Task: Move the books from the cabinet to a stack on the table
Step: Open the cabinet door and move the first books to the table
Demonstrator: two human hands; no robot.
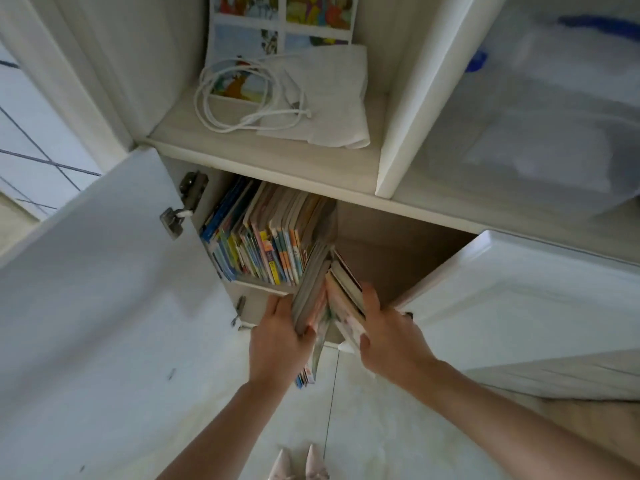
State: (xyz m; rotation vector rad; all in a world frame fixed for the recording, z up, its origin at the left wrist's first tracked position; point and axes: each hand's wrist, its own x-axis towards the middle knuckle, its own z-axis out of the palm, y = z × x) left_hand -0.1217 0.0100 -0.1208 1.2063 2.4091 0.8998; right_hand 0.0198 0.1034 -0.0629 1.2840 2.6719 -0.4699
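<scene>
A row of thin, colourful books stands upright in the left part of the low cabinet compartment. Just in front of that compartment, my left hand grips a bundle of books from the left side. My right hand grips a second bundle from the right. The two bundles splay apart in a V at my hands and touch at their far ends. The right part of the compartment is bare. No table is in view.
Both white cabinet doors stand open, the left door and the right door, flanking my arms. The shelf above carries a coiled white cord, a folded cloth and a picture sheet. A blurred clear plastic bin sits at the upper right. Pale floor tiles lie below.
</scene>
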